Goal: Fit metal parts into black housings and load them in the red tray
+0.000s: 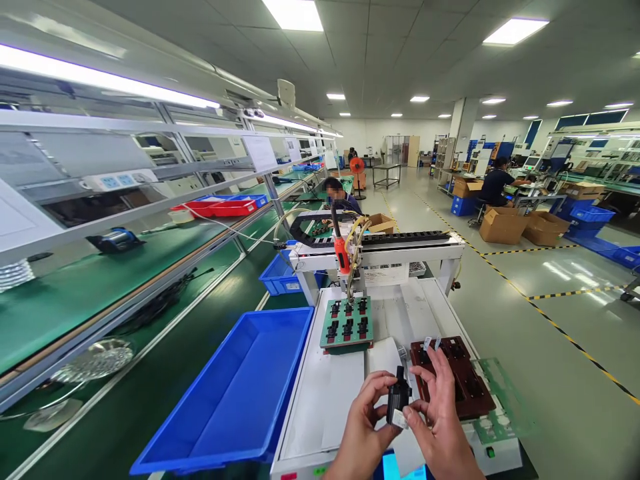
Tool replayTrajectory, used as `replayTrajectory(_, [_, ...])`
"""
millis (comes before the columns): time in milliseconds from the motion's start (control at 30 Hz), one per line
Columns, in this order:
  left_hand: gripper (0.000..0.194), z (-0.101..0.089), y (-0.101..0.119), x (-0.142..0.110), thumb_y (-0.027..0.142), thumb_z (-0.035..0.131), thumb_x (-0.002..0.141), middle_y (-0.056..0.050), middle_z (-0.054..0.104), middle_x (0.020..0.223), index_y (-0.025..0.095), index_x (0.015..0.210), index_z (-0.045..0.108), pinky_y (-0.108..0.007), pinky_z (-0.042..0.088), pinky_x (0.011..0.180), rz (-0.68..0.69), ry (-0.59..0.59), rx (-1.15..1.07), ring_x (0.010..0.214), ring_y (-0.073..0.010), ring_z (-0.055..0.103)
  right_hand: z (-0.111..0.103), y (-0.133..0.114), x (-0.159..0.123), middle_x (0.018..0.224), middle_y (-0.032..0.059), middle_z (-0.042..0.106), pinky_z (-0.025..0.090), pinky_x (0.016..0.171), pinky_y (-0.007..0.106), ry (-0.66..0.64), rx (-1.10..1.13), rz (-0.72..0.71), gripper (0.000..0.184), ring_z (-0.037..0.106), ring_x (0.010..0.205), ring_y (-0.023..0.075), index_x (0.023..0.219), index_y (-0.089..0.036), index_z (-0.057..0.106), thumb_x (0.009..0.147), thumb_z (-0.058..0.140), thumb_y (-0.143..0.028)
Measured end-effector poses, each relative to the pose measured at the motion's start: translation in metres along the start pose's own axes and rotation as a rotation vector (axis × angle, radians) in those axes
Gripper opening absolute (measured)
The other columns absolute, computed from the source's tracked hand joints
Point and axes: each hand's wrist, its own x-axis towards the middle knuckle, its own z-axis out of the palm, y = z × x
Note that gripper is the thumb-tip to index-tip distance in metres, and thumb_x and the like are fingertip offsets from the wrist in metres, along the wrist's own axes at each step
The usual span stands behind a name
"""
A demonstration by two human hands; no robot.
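Black part (398,399) nearly upright — left of the brown tray (483,400).
Left hand (367,415) pinches it; right hand's (440,408) thumb touches a white sticker (399,419) — other fingers spread.

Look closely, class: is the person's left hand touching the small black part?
Touching. The head view shows the left hand gripping the black part, skin directly against its side, without a gap.

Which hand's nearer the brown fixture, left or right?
Right. The right hand is beside the brown fixture, its raised fingers overlapping it in view; the left hand is farther off to the left, holding the black part.
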Motion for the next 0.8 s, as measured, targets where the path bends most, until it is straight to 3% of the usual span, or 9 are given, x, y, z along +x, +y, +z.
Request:
replayTrajectory(467, [0.049,-0.001,0.002,-0.005,0.013,0.085,0.074,-0.007,0.048,0.137,0.032,0.118,0.072,-0.030,0.059,0.086,0.050,-0.020,-0.009,0.117,-0.0265,0.064,0.007,-0.016,-0.003,0.163,0.0167,0.030,0.060,0.088,0.040,-0.013,-0.012,0.086,0.080,0.047,0.140,0.0315,0.165,-0.036,0.007,0.101,0.055,-0.032])
replayTrajectory(700, [0.044,-0.001,0.001,-0.007,0.021,0.087,0.077,-0.007,0.047,0.136,0.031,0.117,0.072,-0.031,0.059,0.087,0.045,-0.034,-0.017,0.116,-0.0262,0.064,0.009,-0.020,-0.004,0.158,0.0169,0.038,0.064,0.085,0.040,0.023,-0.124,-0.020,0.074,0.050,0.138,0.0315,0.167,-0.034,0.014,0.103,0.053,-0.032])
replayTrajectory(800, [0.044,-0.001,0.003,-0.008,0.019,0.087,0.076,-0.007,0.047,0.136,0.031,0.117,0.073,-0.029,0.058,0.085,0.037,-0.032,-0.014,0.117,-0.0262,0.063,0.016,-0.022,-0.008,0.168,0.0155,0.026,0.067,0.080,0.040,0.051,-0.151,-0.098,0.069,0.054,0.136,0.0318,0.166,-0.036,0.017,0.106,0.049,-0.031])
